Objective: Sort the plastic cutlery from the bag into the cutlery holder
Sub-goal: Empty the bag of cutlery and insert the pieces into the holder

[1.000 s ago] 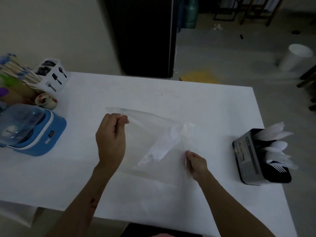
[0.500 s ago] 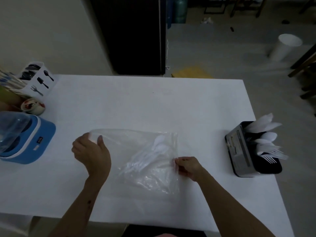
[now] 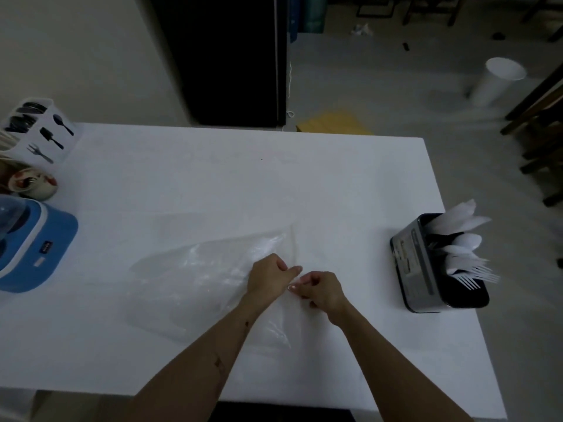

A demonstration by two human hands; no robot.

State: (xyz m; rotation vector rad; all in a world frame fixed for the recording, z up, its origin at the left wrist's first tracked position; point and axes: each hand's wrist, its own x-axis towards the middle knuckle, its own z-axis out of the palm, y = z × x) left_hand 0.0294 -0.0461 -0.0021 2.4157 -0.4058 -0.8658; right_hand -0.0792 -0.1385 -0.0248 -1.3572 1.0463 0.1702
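While both hands meet at the bag's right edge, the scene reads from left to right as follows.

Far left edge: a white caddy (image 3: 45,132) printed with black spoon and fork pictures stands at the bench's back corner, a small patterned cup (image 3: 33,184) just in front of it.

Left side: a blue appliance (image 3: 39,248) with a clear dome sits near the bench (image 3: 213,178) edge, well apart from the bag.

Centre: the clear plastic bag (image 3: 198,278) lies flat on the white bench, with pale plastic cutlery (image 3: 268,243) faintly visible inside near its right end; its kinds cannot be told.

Left hand: the left hand (image 3: 269,277) rests over the bag's right edge, fingers (image 3: 281,264) curled and thumb stretched toward the other hand, pinching the plastic.

Right hand: the right hand (image 3: 323,289) lies just beside the left, nearly touching, its fingers curled and pinching the same edge of the bag.

Right side: the cutlery holder (image 3: 417,263), a dark metal box, stands near the bench's right edge, well apart from the hands.

Holder contents: white knives (image 3: 457,217), spoons (image 3: 463,243) and forks (image 3: 475,275) stick out of it, leaning to the right.
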